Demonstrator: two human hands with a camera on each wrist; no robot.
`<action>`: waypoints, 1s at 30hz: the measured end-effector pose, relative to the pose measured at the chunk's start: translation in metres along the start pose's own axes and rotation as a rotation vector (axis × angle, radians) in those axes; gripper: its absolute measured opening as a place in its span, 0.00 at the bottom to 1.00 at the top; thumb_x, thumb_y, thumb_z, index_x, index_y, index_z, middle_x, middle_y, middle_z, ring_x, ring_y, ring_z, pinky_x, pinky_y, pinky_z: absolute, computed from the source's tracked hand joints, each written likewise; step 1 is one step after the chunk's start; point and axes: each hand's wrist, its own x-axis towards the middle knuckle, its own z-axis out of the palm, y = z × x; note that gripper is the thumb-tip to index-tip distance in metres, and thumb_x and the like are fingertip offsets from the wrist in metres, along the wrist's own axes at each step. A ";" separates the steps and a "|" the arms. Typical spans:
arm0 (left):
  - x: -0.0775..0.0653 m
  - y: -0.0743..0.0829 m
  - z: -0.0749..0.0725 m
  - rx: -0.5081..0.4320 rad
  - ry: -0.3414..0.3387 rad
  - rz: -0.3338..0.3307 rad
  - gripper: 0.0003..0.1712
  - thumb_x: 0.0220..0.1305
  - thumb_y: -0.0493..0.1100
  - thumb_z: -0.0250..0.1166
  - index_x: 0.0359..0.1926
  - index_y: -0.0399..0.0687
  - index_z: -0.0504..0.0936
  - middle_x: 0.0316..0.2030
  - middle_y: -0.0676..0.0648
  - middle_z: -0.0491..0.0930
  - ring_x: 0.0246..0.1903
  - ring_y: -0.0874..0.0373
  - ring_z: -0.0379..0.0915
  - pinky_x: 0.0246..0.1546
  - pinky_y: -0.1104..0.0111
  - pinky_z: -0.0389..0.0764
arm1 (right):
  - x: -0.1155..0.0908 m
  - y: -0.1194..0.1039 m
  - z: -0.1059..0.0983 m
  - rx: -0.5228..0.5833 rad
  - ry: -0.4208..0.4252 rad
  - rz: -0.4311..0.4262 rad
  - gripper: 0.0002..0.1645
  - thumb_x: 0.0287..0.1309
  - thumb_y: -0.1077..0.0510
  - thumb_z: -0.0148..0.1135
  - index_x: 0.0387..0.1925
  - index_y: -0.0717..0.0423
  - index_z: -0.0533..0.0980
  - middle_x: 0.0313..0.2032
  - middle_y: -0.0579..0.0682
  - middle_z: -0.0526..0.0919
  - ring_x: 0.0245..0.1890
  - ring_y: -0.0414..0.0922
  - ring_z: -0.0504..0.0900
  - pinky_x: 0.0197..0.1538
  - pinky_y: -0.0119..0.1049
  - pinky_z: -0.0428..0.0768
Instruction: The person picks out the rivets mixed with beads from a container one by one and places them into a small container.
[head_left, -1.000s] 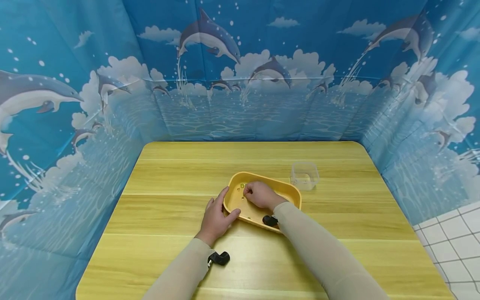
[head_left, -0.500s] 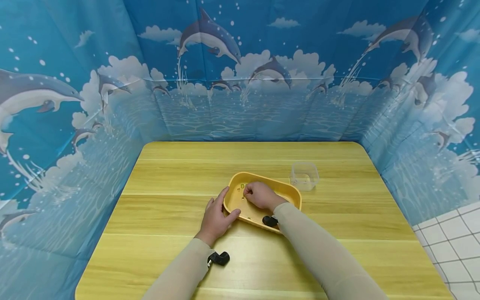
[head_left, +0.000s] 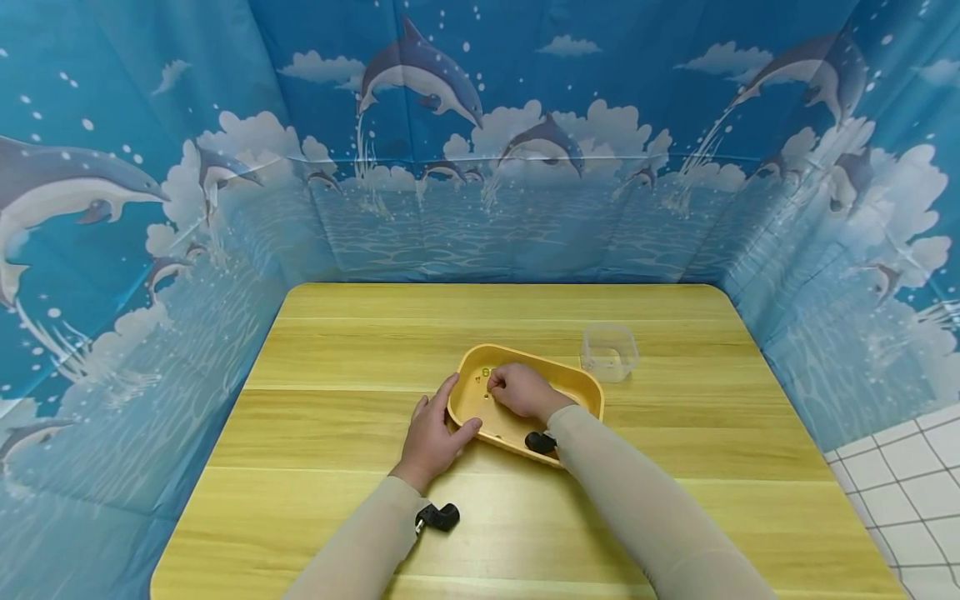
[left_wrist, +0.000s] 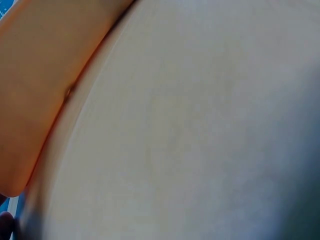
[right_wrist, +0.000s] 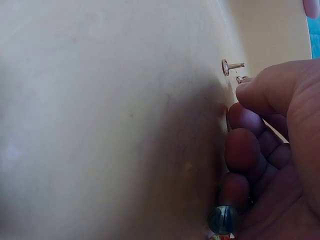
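My left hand (head_left: 431,442) lies spread around the left corner of a yellow plastic tray (head_left: 540,358), thumb at the near rim, straight fingers along the outer left wall. Inside the tray my right hand (head_left: 521,390) is low over the floor, its fingers curled and thumb against the index fingertip; I cannot tell if anything is between them. In the right wrist view a copper-coloured thumbtack (right_wrist: 226,67) lies beside the thumb, and a second thumbtack (right_wrist: 241,79) is partly hidden behind it. A glass marble (right_wrist: 223,219) shows by the little finger.
A clear square plastic box (head_left: 609,354) stands behind the tray's right end on the wooden table (head_left: 337,500). Several small items lie at the tray's left end. A dolphin-print curtain (head_left: 480,225) surrounds the table's back and sides.
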 end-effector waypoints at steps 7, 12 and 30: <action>0.000 0.000 -0.001 -0.001 -0.010 -0.009 0.50 0.67 0.61 0.69 0.83 0.59 0.57 0.76 0.47 0.71 0.71 0.45 0.73 0.83 0.44 0.50 | -0.001 -0.003 -0.002 -0.002 0.007 0.011 0.10 0.74 0.58 0.61 0.47 0.53 0.86 0.46 0.50 0.89 0.42 0.43 0.82 0.54 0.44 0.84; 0.000 0.000 -0.001 0.001 -0.007 -0.002 0.50 0.67 0.63 0.68 0.83 0.59 0.57 0.76 0.47 0.71 0.71 0.44 0.73 0.82 0.43 0.50 | -0.001 -0.004 -0.003 -0.021 0.017 0.032 0.10 0.75 0.56 0.61 0.47 0.53 0.86 0.47 0.50 0.89 0.43 0.44 0.82 0.55 0.44 0.84; 0.000 -0.001 -0.001 -0.004 -0.020 -0.011 0.50 0.68 0.62 0.68 0.83 0.59 0.57 0.76 0.49 0.71 0.72 0.47 0.73 0.83 0.45 0.48 | -0.011 -0.007 -0.023 0.082 0.063 0.077 0.12 0.75 0.57 0.61 0.50 0.54 0.87 0.51 0.51 0.89 0.51 0.48 0.85 0.60 0.47 0.84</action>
